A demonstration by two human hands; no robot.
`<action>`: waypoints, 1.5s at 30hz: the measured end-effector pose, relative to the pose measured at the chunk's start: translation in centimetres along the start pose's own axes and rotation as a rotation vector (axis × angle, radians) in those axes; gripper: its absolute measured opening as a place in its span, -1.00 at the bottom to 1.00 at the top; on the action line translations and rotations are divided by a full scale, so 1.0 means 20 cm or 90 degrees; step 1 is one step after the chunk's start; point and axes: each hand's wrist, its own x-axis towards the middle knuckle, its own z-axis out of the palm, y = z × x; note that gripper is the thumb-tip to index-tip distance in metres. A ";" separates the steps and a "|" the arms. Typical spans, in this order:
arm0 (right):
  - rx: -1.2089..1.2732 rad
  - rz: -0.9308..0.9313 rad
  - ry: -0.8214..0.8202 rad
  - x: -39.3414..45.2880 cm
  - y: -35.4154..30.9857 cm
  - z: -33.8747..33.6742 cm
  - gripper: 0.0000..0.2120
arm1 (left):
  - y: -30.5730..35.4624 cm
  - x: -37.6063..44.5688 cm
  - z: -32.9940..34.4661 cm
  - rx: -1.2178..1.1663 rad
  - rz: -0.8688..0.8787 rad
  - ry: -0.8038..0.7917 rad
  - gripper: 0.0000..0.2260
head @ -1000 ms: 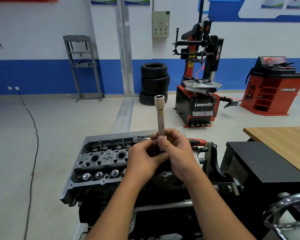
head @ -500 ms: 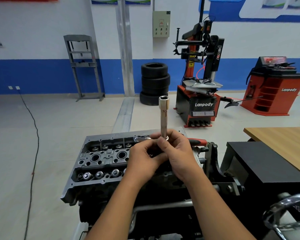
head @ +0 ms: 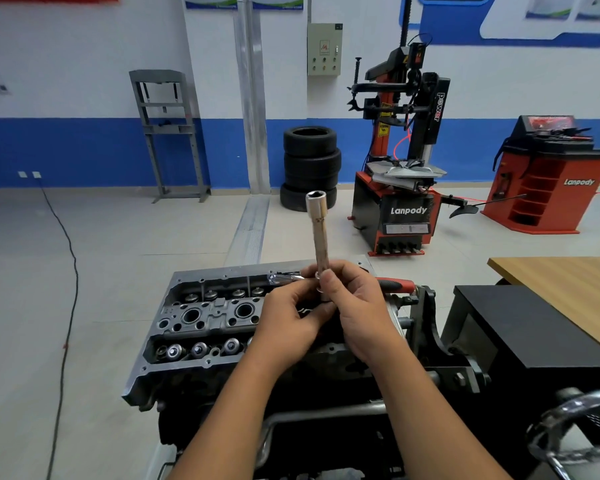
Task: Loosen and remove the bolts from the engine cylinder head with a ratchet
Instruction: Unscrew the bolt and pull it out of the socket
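Prepping tool, no bolt work visible yet.
You grip the long socket [head: 318, 233] upright in both left hand [head: 289, 322] and right hand [head: 360, 311]; ratchet [head: 392, 284] lies on cylinder head [head: 201, 315], unattached.

Bright, even light; wide-angle edge distortion

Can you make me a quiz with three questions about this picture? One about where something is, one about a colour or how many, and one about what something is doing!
1. Where are the stacked tyres?
A. on the wooden table
B. on the floor by the blue and white wall
C. on the engine

2. What colour is the ratchet handle?
A. red
B. green
C. yellow

3. How is the long socket held?
A. lying flat on the cylinder head
B. upright, open end up, by the right hand and the left hand
C. hanging from the wall

Answers: 1 B, they stand by the wall; 2 A, red shows beside the right hand; 3 B, its hollow end points up.
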 end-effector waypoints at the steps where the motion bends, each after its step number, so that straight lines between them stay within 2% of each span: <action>1: 0.016 0.007 0.000 0.00 0.00 0.00 -0.86 | 0.00 0.00 0.00 -0.010 -0.011 -0.005 -0.69; 4: 0.043 0.023 0.000 0.01 0.00 -0.01 -0.87 | 0.00 0.01 0.01 -0.022 -0.024 0.027 -0.69; 7: 0.037 0.016 0.014 0.01 0.01 -0.01 -0.74 | 0.00 0.00 0.01 -0.024 -0.012 0.063 -0.71; 10: 0.017 0.009 0.017 0.00 0.01 -0.01 -0.80 | 0.00 0.00 0.00 -0.008 0.004 0.015 -0.74; 14: 0.042 0.037 0.022 0.01 0.00 0.00 -0.69 | 0.00 0.00 0.00 -0.007 -0.008 0.004 -0.70; 17: 0.062 0.032 0.012 0.01 0.00 -0.01 -0.82 | -0.01 0.01 0.01 -0.020 -0.027 0.060 -0.72; 19: 0.054 0.022 0.007 0.00 0.00 -0.01 -0.84 | -0.01 0.00 0.01 -0.025 -0.022 0.071 -0.69; 22: 0.038 0.015 0.015 0.00 0.00 0.00 -0.82 | 0.00 -0.01 0.00 -0.009 0.012 0.014 -0.69; 25: 0.044 0.020 0.021 0.00 0.00 0.00 -0.74 | 0.00 0.00 0.00 -0.016 0.001 -0.015 -0.68; 29: 0.051 0.019 0.013 0.00 0.00 -0.01 -0.87 | -0.01 0.01 0.01 -0.027 -0.012 0.058 -0.69; 31: 0.040 0.012 0.012 0.00 0.00 -0.01 -0.83 | -0.01 0.00 0.01 -0.031 -0.010 0.069 -0.70; 33: 0.030 0.009 0.015 0.00 -0.01 -0.01 -0.84 | -0.01 0.00 0.01 -0.023 -0.001 0.034 -0.72; 35: 0.033 0.021 0.021 0.00 -0.01 0.00 -0.75 | -0.01 0.00 0.00 -0.010 0.007 -0.006 -0.72; 37: 0.040 0.040 0.023 0.00 -0.02 0.01 -0.67 | 0.00 0.00 0.01 -0.009 -0.007 -0.002 -0.70; 42: 0.034 0.028 0.005 0.00 -0.01 -0.01 -0.85 | -0.01 0.00 0.02 0.015 -0.022 0.069 -0.72; 45: 0.017 0.018 0.017 0.00 -0.02 0.00 -0.86 | 0.00 0.00 0.01 0.005 -0.008 0.026 -0.75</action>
